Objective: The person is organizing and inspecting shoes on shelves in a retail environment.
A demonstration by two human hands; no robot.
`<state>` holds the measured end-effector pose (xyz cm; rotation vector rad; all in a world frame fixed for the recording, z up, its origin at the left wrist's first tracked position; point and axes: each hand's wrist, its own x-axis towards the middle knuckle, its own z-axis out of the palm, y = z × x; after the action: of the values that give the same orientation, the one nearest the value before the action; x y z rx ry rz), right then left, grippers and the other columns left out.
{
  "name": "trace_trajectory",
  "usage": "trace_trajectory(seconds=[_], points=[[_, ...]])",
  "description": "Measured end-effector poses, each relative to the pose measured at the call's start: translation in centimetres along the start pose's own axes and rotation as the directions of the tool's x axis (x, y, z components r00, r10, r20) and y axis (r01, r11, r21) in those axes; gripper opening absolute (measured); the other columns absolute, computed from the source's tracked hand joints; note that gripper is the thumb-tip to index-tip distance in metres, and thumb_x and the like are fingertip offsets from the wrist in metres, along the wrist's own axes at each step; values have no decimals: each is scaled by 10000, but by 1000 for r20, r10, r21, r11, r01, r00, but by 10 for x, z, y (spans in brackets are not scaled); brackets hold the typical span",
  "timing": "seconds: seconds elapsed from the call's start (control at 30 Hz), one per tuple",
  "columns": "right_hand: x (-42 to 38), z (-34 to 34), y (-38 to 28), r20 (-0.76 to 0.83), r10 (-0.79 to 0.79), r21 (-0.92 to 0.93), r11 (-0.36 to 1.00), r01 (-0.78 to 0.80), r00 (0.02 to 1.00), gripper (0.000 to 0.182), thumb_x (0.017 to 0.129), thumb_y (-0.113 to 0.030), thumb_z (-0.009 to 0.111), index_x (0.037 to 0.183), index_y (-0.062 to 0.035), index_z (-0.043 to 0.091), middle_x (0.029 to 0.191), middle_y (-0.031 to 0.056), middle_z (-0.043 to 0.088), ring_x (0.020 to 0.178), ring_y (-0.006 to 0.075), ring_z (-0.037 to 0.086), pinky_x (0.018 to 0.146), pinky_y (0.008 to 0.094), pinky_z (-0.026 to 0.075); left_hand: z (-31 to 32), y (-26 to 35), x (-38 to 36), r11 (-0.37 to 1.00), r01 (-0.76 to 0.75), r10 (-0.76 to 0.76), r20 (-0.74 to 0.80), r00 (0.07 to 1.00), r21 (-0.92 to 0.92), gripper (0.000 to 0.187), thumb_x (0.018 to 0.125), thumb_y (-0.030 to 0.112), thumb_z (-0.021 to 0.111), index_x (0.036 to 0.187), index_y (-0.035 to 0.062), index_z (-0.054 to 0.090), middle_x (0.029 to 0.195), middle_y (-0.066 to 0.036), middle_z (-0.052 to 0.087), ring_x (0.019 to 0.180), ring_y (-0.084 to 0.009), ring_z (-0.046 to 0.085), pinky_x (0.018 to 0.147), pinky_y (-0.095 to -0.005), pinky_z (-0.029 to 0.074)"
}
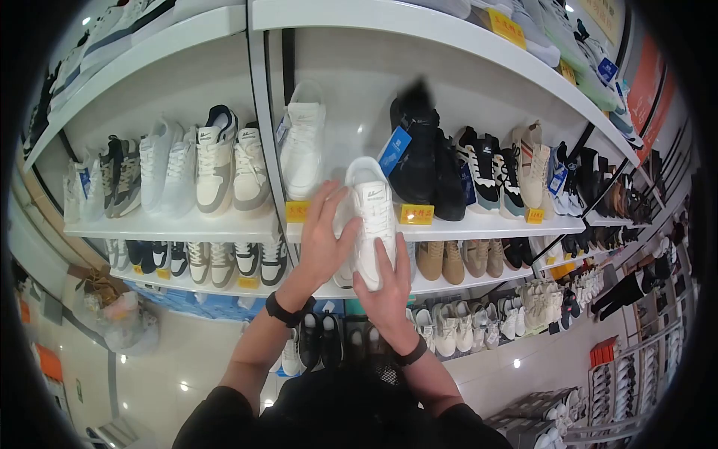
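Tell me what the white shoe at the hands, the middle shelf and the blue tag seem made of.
White shoe: probably leather or synthetic leather, judging by its smooth, low-sheen upper.
Middle shelf: perhaps painted metal or laminate; even white surface, clean edge.
Blue tag: likely printed card; thin, flat, straight-edged.

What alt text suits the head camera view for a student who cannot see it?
A person's right hand holds a white sneaker by its toe, the left hand beside it, before a shelf lined with shoes.
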<state>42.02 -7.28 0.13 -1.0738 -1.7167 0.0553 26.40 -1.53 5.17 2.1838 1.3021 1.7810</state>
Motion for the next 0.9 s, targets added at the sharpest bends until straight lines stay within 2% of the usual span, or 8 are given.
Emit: trace_trajectory(seconds=[0.07, 0.1, 0.17, 0.23, 0.3, 0.37, 0.63, 0.9], points=[[5, 8, -8, 11, -2, -92, 996, 3, 1000, 708, 762, -142, 791, 1418, -35, 547, 1502, 351, 366, 1369, 521, 403, 1115, 557, 372, -5, -15, 0, 986, -51, 58, -39, 998, 158, 543, 856, 87, 740, 1346, -28, 536, 1488, -207, 441, 1387, -422, 426, 1126, -502, 375], [8, 12, -11, 21, -3, -172, 985, 7, 1000, 708, 772, -156, 787, 1423, -29, 539, 1496, 356, 369, 1370, 515, 404, 1113, 558, 372, -6, -25, 0, 988, -48, 53, -37, 998, 146, 543, 856, 87, 740, 1346, -28, 536, 1488, -207, 441, 1387, -422, 426, 1126, -502, 375], [16, 24, -7, 10, -27, -184, 983, 28, 1000, 715, 776, -165, 782, 1430, -27, 530, 1489, 364, 371, 1366, 514, 407, 1111, 552, 376, -5, -42, 5, 947, -79, 105, -66, 992, 311, 538, 847, 88, 744, 1336, -20, 546, 1493, -241, 417, 1410, -461, 377, 1125, -523, 370], [30, 34, -4, -3, -56, -192, 980, 55, 998, 721, 780, -173, 777, 1437, -26, 520, 1482, 372, 374, 1363, 514, 410, 1108, 546, 380, -5, -54, 9, 929, -97, 120, -42, 992, 358, 565, 821, 85, 749, 1335, -31, 544, 1489, -267, 406, 1409, -481, 361, 1125, -550, 360], [46, 42, -2, 7, -4, -129, 992, 5, 1000, 720, 776, -174, 775, 1427, -3, 519, 1471, 379, 382, 1353, 517, 415, 1104, 531, 389, -2, -61, 10, 906, -115, 136, -21, 991, 408, 591, 796, 81, 755, 1334, -42, 541, 1484, -293, 394, 1409, -501, 346, 1125, -578, 349], [59, 55, 3, -8, -2, -160, 987, 1, 1000, 710, 774, -176, 774, 1413, 9, 528, 1460, 383, 392, 1340, 520, 428, 1094, 528, 400, 1, -65, 7, 879, -118, 121, 23, 992, 462, 600, 796, 102, 750, 1339, -40, 540, 1510, -297, 363, 1424, -505, 321, 1137, -606, 320], [99, 90, 30, -44, -42, -222, 974, 31, 998, 676, 777, -188, 770, 1381, 26, 554, 1419, 391, 435, 1291, 522, 477, 1057, 506, 446, 2, -72, 3, 894, -98, 98, 23, 995, 437, 563, 787, 68, 721, 1312, -52, 556, 1532, -291, 348, 1450, -480, 306, 1149, -618, 308], [116, 108, 43, -47, 19, -262, 965, -30, 999, 704, 765, -206, 781, 1402, -8, 554, 1457, 352, 435, 1317, 472, 476, 1078, 486, 436, 5, -73, 3, 899, -74, 81, 4, 997, 432, 519, 788, 7, 662, 1294, -47, 561, 1537, -278, 350, 1463, -468, 300, 1159, -619, 295]])
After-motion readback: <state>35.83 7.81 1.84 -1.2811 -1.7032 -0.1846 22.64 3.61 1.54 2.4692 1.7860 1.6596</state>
